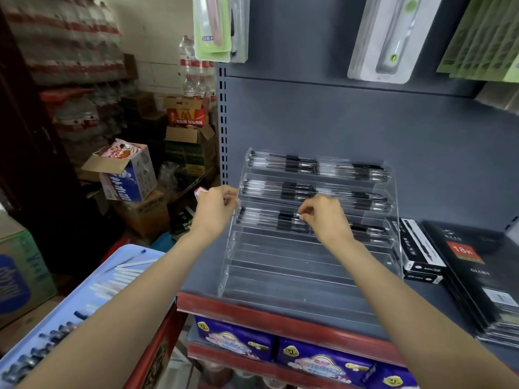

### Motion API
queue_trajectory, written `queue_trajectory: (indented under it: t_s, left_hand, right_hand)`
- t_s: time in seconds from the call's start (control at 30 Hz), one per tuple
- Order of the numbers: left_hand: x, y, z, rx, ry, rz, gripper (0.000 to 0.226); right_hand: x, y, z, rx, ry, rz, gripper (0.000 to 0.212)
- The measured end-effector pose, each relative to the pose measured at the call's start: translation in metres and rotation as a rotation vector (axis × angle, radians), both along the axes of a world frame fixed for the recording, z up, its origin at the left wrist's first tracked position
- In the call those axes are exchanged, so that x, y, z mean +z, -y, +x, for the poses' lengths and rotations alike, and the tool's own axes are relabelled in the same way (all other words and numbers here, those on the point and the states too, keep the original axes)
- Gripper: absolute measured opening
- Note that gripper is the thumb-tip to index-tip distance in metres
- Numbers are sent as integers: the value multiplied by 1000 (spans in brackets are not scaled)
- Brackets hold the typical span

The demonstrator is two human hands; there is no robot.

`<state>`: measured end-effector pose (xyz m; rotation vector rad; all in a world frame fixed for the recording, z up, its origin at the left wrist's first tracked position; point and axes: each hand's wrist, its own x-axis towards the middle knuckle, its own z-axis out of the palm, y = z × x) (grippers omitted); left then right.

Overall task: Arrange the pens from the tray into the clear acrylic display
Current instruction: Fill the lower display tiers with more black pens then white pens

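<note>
A clear acrylic tiered display (295,265) stands on a grey shelf. Its upper three tiers hold rows of black pens (283,164); the lower tiers are bare. My left hand (216,209) is at the display's left edge, level with the second and third tiers, its fingers curled at the ends of pens there. My right hand (323,217) is at the middle of the third tier, fingertips pinching a black pen (286,220). A light blue tray (92,276) at lower left holds several white pens (118,279) and several dark pens (42,343), partly hidden by my left forearm.
Black pen boxes (418,248) and a stack of black diaries (483,276) lie on the shelf right of the display. Packaged goods hang above. A red shelf edge (280,318) runs in front, purple packs below. Cardboard boxes and bottled water fill the left.
</note>
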<state>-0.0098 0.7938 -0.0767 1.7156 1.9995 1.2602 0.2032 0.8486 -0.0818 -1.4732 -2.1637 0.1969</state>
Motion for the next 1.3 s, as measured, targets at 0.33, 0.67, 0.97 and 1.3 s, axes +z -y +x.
queue_trajectory:
  t_s: [0.33, 0.67, 0.97, 1.3]
  left_hand:
    - [0, 11, -8, -34, -9, -30, 22]
    - [-22, 83, -100, 12, -89, -6, 15]
    - [-121, 168, -255, 41, -93, -337, 18]
    - [-216, 203, -316, -312, -353, -589, 30]
  right_hand:
    - [8, 15, -23, 86, -133, -29, 17]
    - [11, 85, -146, 288, -233, -71, 23]
    - [-99, 154, -289, 412, 37, -488, 36]
    - [-196, 202, -353, 325, 279, -630, 34]
